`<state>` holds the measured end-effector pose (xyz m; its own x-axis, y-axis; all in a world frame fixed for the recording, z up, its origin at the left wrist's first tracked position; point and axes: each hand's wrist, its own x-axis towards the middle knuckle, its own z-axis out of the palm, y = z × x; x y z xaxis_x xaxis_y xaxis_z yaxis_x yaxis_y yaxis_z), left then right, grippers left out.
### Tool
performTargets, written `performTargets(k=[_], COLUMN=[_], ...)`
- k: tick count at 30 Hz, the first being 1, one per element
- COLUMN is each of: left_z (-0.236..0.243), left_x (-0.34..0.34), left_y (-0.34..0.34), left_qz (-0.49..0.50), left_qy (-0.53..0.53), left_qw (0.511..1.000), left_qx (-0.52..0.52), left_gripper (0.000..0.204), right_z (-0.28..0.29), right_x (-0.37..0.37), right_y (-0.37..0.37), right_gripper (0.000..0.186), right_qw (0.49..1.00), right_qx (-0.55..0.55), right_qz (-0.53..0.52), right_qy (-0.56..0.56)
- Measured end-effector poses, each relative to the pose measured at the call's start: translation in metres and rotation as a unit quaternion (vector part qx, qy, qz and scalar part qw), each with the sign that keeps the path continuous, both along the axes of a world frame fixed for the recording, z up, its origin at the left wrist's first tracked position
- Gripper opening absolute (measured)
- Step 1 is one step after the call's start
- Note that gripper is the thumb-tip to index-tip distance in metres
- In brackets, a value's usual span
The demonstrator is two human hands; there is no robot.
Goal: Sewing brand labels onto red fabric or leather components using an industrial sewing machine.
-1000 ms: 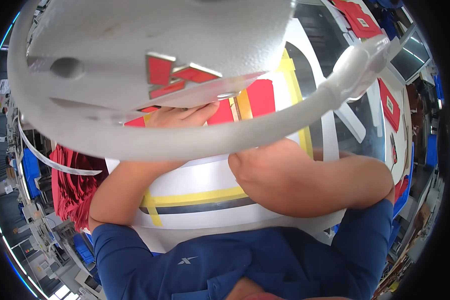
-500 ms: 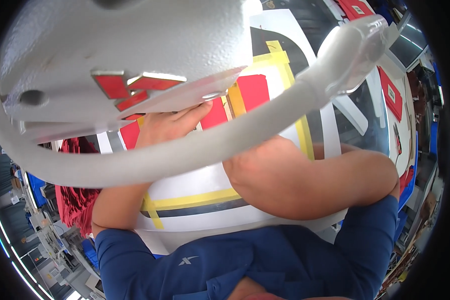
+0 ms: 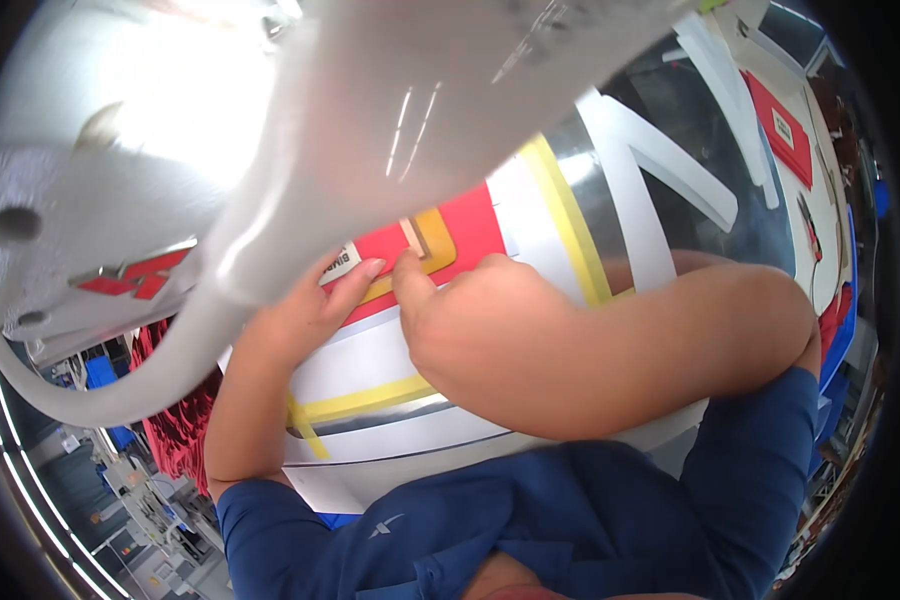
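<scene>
A red panel [image 3: 475, 225] lies on white sheeting [image 3: 520, 210] beneath the grey machine head [image 3: 120, 120], bearing a mustard frame-shaped piece [image 3: 437, 240] and a small white label [image 3: 342, 262]. My left hand [image 3: 325, 305] rests at the label and the panel's lower left, thumb spread from its fingers, holding nothing visible; some fingertips are hidden behind the machine's tubing [image 3: 90, 405]. My right hand [image 3: 450, 320] touches the mustard piece with its index finger stretched out; its other fingers are bent and partly hidden, with nothing visible held.
Yellow tape [image 3: 560, 200] borders the sheeting. White strips [image 3: 700, 190] lie on the metal surface at right, beside red pieces [image 3: 780, 130] and a small hand tool [image 3: 810, 225]. A pile of red fabric [image 3: 175, 430] and a blue bin [image 3: 100, 375] stand at left.
The camera's view has shifted, bringing the machine larger overhead. The label and more of the mustard piece now show. My right index finger has come into sight on that piece.
</scene>
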<state>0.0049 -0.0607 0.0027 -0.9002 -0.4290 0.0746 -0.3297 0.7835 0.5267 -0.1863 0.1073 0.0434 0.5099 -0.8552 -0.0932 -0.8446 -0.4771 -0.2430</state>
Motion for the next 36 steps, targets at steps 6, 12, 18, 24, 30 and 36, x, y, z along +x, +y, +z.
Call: performTargets(k=[6,12,18,24,30,36], left_z=[-0.009,-0.018,-0.02,-0.022,-0.035,-0.029], left_x=[0.009,-0.004,0.007,-0.005,0.002,-0.001], left_y=[-0.018,-0.024,-0.054,-0.056,-0.067,-0.043], left_qz=[0.02,0.075,0.058,0.009,-0.016,-0.011], left_qy=[-0.053,0.051,-0.062,-0.03,0.055,0.064], left_qw=[0.995,0.984,0.996,0.998,0.997,0.998], left_qx=[-0.081,0.156,-0.023,-0.046,0.055,-0.015], left_gripper=[0.05,0.054,0.058,0.062,0.058,0.051], right_z=[-0.008,-0.002,-0.003,-0.004,0.002,0.002], right_x=[0.0,-0.007,-0.01,-0.009,-0.009,0.003], right_y=[-0.009,-0.02,-0.025,-0.024,-0.021,-0.013], right_gripper=[0.052,0.057,0.062,0.066,0.062,0.048], right_qw=[0.999,0.998,0.997,0.996,0.996,0.995], right_qx=[0.01,0.043,0.039,0.072,0.044,0.049], right_qz=[-0.044,-0.044,-0.064,-0.06,-0.065,-0.091], right_qy=[-0.028,-0.006,0.0,-0.009,0.03,-0.006])
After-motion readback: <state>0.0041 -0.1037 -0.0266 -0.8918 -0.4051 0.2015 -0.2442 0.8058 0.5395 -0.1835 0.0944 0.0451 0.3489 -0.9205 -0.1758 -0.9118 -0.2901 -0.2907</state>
